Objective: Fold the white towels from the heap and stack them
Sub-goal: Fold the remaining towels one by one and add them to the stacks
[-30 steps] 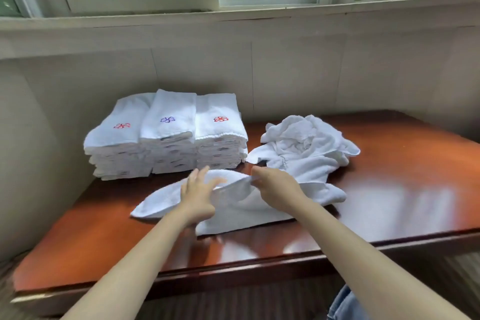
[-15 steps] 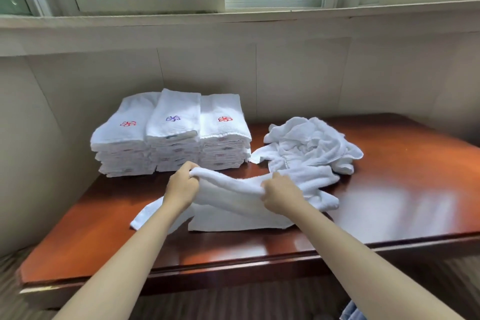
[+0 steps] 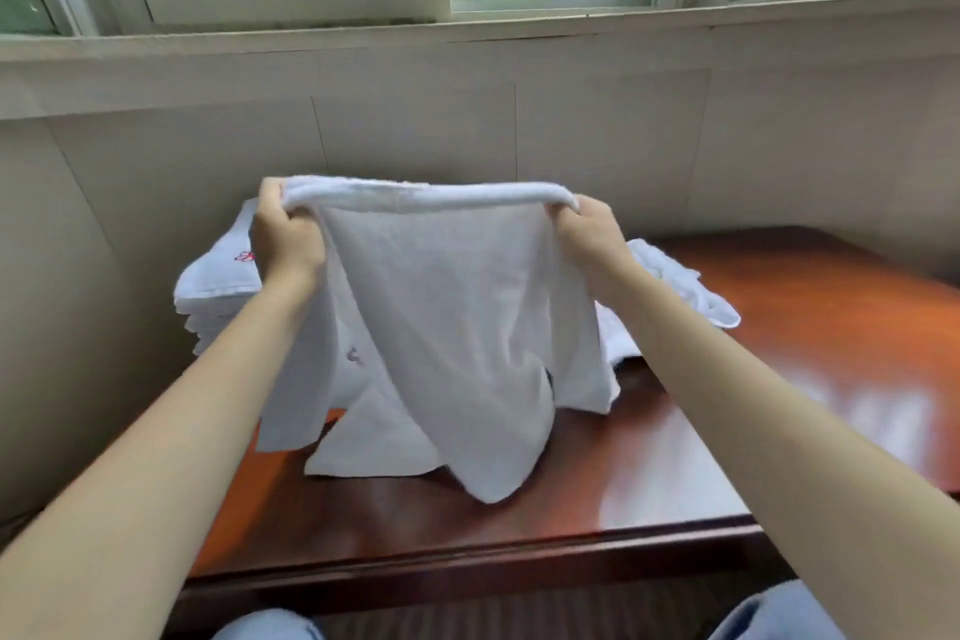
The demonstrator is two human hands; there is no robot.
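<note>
Towel (image 3: 441, 327) hangs in front of you above the table (image 3: 805, 353), its lower corners touching the wood. Your left hand (image 3: 283, 237) and right hand (image 3: 587, 234) each pinch its rolled top edge, held wide apart. Folded stacks (image 3: 218, 291) peek out at left, the heap (image 3: 685, 291) at right.

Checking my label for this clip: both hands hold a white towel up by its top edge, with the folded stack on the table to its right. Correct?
Not quite. The head view shows the folded stack on the table left of the towel, behind the left hand; the right hand grips the edge too.
</note>
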